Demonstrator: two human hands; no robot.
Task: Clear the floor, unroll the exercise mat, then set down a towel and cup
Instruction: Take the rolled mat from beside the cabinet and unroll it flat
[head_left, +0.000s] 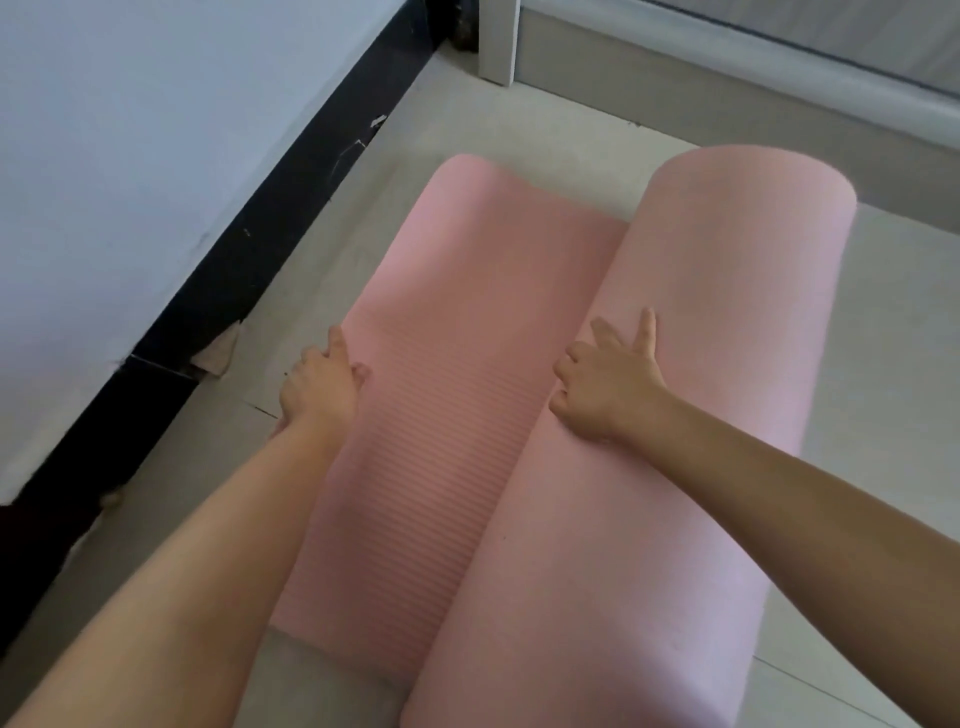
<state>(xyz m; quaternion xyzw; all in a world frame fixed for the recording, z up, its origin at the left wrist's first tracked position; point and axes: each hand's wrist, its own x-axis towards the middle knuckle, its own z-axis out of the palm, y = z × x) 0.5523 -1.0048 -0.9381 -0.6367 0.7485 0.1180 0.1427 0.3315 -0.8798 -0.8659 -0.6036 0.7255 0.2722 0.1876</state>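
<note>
Evidently soft, light foam, the pink mat is best pushed at its roll: right hand lies there with fingers spread, left hand pressing the freed edge flat.

We see the exercise mat in a soft pink, its flat unrolled strip at the centre of the frame marked with fine ridged lines running across it. The rolled part on the right of the frame is a paler pink, smooth and plain (it shades towards lilac along its right edge). The floor around it is pale grey-beige tile with thin dark joint lines. In the upper left of the frame the wall is a cool bluish white, edged below by a black skirting board flecked with white scuffs.
</note>
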